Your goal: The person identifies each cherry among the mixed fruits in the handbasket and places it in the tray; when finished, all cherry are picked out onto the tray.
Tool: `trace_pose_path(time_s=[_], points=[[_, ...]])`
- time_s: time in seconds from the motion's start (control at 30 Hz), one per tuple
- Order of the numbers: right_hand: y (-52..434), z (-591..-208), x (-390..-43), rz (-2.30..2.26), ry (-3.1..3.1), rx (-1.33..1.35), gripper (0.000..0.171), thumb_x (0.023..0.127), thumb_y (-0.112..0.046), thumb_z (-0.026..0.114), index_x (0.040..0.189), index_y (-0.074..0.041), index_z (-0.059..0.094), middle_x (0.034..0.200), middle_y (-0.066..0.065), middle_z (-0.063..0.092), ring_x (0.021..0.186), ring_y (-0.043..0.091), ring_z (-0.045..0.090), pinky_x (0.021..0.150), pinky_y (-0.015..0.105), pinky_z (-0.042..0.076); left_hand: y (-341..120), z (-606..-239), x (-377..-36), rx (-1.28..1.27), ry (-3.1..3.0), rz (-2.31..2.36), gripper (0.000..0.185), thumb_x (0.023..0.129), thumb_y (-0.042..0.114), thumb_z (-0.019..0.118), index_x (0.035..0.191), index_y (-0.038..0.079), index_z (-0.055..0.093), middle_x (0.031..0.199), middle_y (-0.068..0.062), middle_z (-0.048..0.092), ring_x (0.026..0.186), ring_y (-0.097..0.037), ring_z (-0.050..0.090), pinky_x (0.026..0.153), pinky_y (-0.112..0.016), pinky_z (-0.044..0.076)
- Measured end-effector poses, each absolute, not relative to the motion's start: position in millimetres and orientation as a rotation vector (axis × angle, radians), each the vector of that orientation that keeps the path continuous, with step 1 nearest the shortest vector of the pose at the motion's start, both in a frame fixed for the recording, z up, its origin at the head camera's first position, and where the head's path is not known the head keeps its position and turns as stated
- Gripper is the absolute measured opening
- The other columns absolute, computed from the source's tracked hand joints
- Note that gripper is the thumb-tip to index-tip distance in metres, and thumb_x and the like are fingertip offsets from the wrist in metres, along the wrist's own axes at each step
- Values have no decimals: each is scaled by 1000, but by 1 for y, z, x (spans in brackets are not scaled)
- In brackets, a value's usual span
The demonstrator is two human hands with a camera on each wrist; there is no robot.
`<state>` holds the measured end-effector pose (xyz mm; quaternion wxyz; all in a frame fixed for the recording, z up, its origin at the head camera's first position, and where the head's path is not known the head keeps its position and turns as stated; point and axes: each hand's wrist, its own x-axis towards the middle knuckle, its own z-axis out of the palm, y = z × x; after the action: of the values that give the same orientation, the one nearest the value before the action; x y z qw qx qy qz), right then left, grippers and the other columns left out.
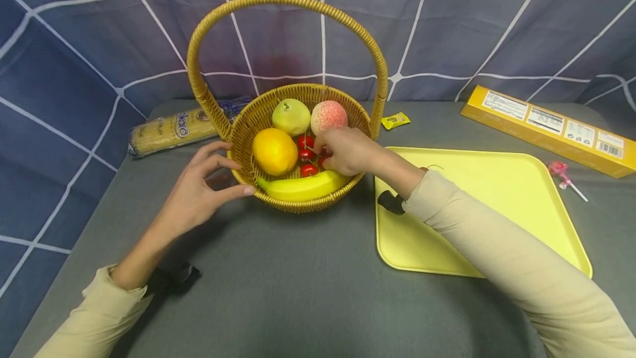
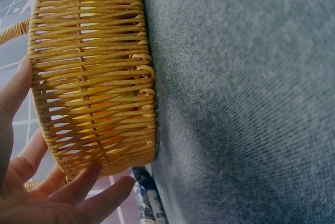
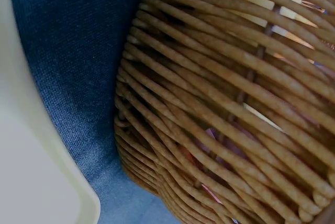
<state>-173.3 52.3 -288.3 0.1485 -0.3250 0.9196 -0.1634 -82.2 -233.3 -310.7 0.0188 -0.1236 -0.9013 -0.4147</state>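
A woven basket [image 1: 298, 88] with a tall handle stands at the middle of the grey table and holds a pear [image 1: 291, 116], a peach [image 1: 328, 116], an orange [image 1: 274, 151], a banana [image 1: 303, 187] and red cherries [image 1: 305, 154]. My right hand [image 1: 325, 151] reaches over the rim, its fingers curled and pinching at the cherries. My left hand [image 1: 215, 181] is spread against the basket's left outer wall, thumb and fingers touching it. The left wrist view shows the basket wall [image 2: 94, 77] with my left hand [image 2: 57, 198] beside it. In the right wrist view, only the basket weave [image 3: 235, 103] shows.
A yellow tray [image 1: 477, 181] lies right of the basket, its edge [image 3: 31, 171] close to it. At the back are a spaghetti packet [image 1: 174, 129], a small yellow sachet [image 1: 395, 120], a long yellow box [image 1: 546, 126] and a pink lollipop [image 1: 561, 173].
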Motion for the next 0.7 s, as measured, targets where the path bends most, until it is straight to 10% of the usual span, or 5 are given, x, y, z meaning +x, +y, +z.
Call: trace_pose_path(time_s=[0.7], points=[[58,-295,-166,-588,2737,-1005,21,88,-12,71,108,-10,72,100,0,69,90,22,59,81,42,50,-235,-313,-82,-410,-2777,-1295,37,81,19,84,106,0,66,147,-11,39,131,-37,40,98,-59,48]])
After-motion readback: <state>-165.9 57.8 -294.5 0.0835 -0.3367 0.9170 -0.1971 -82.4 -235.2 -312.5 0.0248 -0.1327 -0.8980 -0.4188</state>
